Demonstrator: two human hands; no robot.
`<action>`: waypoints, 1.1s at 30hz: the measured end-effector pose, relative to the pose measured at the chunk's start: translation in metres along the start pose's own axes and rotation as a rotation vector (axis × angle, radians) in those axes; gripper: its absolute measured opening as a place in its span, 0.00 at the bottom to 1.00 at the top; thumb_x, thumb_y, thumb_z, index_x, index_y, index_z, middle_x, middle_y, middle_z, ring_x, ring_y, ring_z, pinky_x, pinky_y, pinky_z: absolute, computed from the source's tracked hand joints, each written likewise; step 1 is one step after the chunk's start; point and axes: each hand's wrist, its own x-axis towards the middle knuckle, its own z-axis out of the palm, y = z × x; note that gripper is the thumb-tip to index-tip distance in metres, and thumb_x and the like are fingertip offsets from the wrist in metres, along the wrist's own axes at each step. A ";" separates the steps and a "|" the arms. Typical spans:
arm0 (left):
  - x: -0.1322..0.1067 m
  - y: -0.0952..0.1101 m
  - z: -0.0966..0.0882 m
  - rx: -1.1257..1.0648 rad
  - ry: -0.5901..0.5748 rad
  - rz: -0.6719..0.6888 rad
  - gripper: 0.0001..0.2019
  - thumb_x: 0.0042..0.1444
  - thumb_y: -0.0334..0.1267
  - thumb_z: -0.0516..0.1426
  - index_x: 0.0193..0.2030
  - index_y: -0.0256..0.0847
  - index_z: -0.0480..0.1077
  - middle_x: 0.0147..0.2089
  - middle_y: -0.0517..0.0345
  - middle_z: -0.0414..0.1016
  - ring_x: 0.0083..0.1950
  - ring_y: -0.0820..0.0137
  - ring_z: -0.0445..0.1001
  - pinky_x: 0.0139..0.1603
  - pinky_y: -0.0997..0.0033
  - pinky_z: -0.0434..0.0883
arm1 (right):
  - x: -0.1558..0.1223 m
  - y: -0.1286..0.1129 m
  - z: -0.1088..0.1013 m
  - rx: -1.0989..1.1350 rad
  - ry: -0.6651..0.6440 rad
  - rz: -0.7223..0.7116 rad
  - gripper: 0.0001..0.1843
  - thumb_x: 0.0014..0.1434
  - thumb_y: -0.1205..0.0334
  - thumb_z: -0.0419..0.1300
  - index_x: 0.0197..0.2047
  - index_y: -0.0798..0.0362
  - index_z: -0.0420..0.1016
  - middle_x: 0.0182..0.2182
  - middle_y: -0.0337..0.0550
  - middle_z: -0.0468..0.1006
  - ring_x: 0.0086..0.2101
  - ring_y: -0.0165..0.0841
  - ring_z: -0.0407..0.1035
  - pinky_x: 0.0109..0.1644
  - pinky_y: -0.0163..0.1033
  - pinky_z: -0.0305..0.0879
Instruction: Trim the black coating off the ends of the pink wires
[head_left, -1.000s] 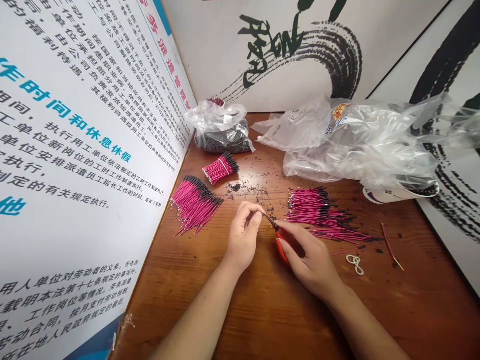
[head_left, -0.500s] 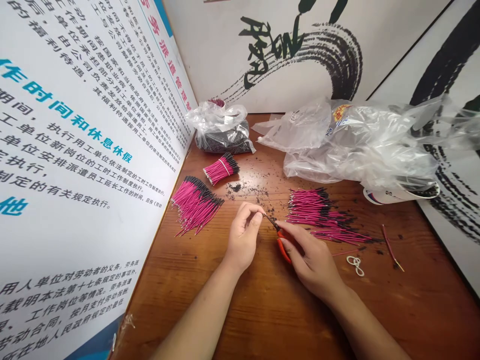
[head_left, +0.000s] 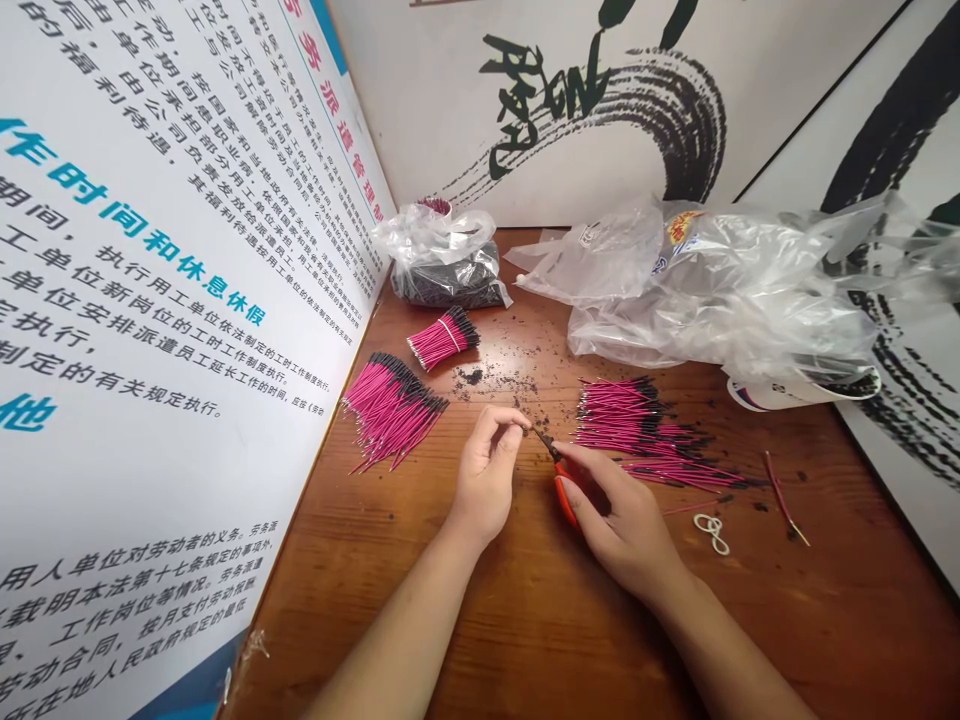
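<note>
Inside the surface's (head_left: 525, 620) edges, pliers (head_left: 561, 488) are gripped by the right hand (head_left: 621, 505), seemingly to meet something indistinct (head_left: 526, 429) pinched in the left hand (head_left: 487, 475).

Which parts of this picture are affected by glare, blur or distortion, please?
In the head view, bright reflections streak the clear plastic bags and a soft sheen lies on the wooden table; lettering on the left panel looks slanted and stretched; detail at the left hand's fingertips is too small to make out.
</note>
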 end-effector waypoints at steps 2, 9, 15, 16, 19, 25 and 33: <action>-0.001 -0.002 0.001 -0.011 0.002 0.010 0.07 0.65 0.38 0.51 0.39 0.42 0.69 0.39 0.57 0.69 0.39 0.70 0.66 0.44 0.70 0.64 | 0.000 -0.001 0.000 0.010 -0.010 0.011 0.16 0.68 0.60 0.53 0.58 0.49 0.70 0.50 0.47 0.80 0.47 0.39 0.76 0.49 0.41 0.74; -0.002 -0.005 0.002 -0.045 0.000 -0.027 0.08 0.66 0.41 0.51 0.41 0.42 0.68 0.37 0.58 0.68 0.37 0.71 0.65 0.43 0.70 0.64 | 0.000 -0.002 -0.001 0.026 -0.006 0.012 0.16 0.68 0.61 0.53 0.57 0.49 0.70 0.48 0.46 0.80 0.44 0.37 0.76 0.48 0.38 0.73; -0.002 -0.003 0.002 -0.062 -0.008 -0.042 0.08 0.65 0.41 0.51 0.39 0.41 0.67 0.36 0.58 0.66 0.36 0.71 0.64 0.42 0.70 0.64 | 0.000 -0.004 -0.003 0.029 -0.005 0.000 0.16 0.68 0.61 0.53 0.57 0.49 0.70 0.48 0.47 0.80 0.45 0.37 0.76 0.48 0.39 0.74; -0.002 -0.002 0.002 -0.058 -0.008 -0.045 0.07 0.65 0.41 0.51 0.39 0.41 0.67 0.36 0.58 0.66 0.36 0.71 0.64 0.42 0.70 0.64 | 0.000 -0.005 -0.003 0.031 -0.007 -0.004 0.16 0.68 0.61 0.53 0.57 0.49 0.70 0.48 0.47 0.80 0.44 0.38 0.76 0.48 0.39 0.74; -0.001 0.000 0.002 -0.044 -0.016 -0.044 0.07 0.65 0.41 0.52 0.39 0.41 0.67 0.35 0.59 0.66 0.36 0.71 0.63 0.41 0.71 0.64 | 0.001 -0.006 -0.003 0.037 0.000 -0.024 0.16 0.67 0.61 0.53 0.57 0.49 0.70 0.47 0.47 0.81 0.43 0.37 0.77 0.47 0.39 0.74; -0.001 0.001 0.002 -0.010 -0.023 -0.020 0.07 0.64 0.41 0.52 0.38 0.41 0.67 0.37 0.58 0.67 0.37 0.70 0.65 0.42 0.71 0.65 | 0.000 -0.005 -0.003 0.035 -0.002 -0.026 0.16 0.68 0.61 0.53 0.57 0.49 0.70 0.48 0.47 0.80 0.44 0.37 0.77 0.47 0.38 0.74; -0.001 0.002 0.002 0.002 -0.028 -0.024 0.08 0.65 0.40 0.51 0.37 0.40 0.67 0.37 0.57 0.65 0.40 0.69 0.65 0.44 0.70 0.64 | -0.001 -0.003 -0.002 0.034 -0.006 -0.031 0.16 0.69 0.62 0.53 0.58 0.49 0.69 0.49 0.47 0.79 0.45 0.36 0.76 0.49 0.38 0.73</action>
